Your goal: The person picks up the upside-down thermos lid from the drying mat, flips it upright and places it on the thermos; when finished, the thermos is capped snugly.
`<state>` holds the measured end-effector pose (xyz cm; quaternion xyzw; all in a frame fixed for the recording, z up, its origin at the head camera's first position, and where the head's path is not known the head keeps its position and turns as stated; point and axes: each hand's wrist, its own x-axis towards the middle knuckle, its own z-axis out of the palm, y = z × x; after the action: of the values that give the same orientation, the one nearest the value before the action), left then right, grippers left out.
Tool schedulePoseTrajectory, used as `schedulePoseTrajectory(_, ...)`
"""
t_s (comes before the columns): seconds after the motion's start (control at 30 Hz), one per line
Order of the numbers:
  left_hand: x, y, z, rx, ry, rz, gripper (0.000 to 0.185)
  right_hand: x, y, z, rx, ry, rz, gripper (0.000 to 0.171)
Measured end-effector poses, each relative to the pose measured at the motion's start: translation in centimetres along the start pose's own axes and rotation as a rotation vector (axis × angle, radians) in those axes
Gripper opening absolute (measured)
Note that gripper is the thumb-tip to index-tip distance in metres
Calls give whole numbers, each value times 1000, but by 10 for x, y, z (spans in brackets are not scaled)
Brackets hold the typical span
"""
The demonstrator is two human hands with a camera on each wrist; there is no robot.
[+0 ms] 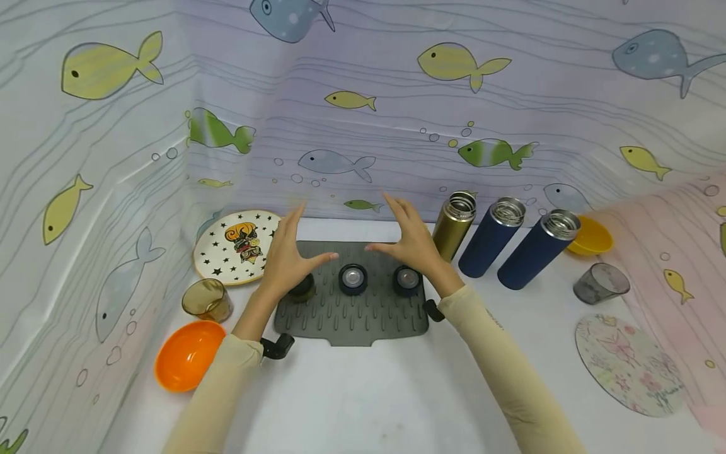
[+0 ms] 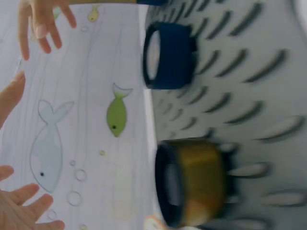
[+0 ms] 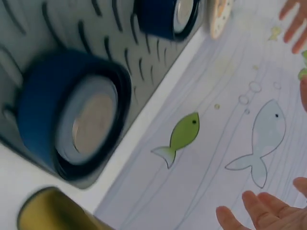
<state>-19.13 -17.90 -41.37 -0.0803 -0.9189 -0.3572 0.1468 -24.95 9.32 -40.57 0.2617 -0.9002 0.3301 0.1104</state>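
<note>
**Hand and Lid Positions at the Ribbed Mat**

The gray ribbed mat (image 1: 363,325) lies on the white table (image 1: 363,397), its far edge near the table's far edge. It carries 3 bottle lids in a row: the gold-sided lid (image 2: 199,177) near the mat's left edge, the center blue lid (image 1: 353,279) at mid-width, and the right blue lid (image 1: 406,280) near the mat's right edge. Both blue lids show a pale disc inside a dark ring.

The left hand (image 1: 285,260) is raised over the left part of the mat, partly hiding the gold-sided lid in the head view. The right hand (image 1: 416,243) is raised over the right part, nearest the right blue lid. On both hands, fingers are extended and thumbs point inward; the hands are apart from each other and from the lids.

Right of the mat, toward the table's far edge, stand 1 gold bottle (image 1: 452,227) and 2 navy bottles (image 1: 492,236), threaded metal necks exposed. Toward the table's right edge are a yellow bowl (image 1: 592,238), a gray glass (image 1: 601,284) and a round floral board (image 1: 629,366).

Toward the table's left edge are a star-patterned plate (image 1: 218,252), an amber glass (image 1: 207,301) and an orange bowl (image 1: 190,356).
</note>
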Motion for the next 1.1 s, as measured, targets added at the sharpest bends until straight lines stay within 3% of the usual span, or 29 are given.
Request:
schedulePoseTrajectory(0.3, -38, -26, 12, -78, -70, -96, 107, -24, -6, 17, 130, 1, 18, 104)
schedulePoseTrajectory(0.63, -59, -47, 25, -35, -175, -260, 103, -40, -17, 33, 247, -57, 29, 98)
schedulePoseTrajectory(0.9, -60, -49, 31, -7, -184, -322, 87, -49, -21, 43, 295, -96, 34, 91)
schedulePoseTrajectory(1.1, -60, -26, 32, -56, -92, -241, 82, -55, -23, 48, 386, -142, 90, 79)
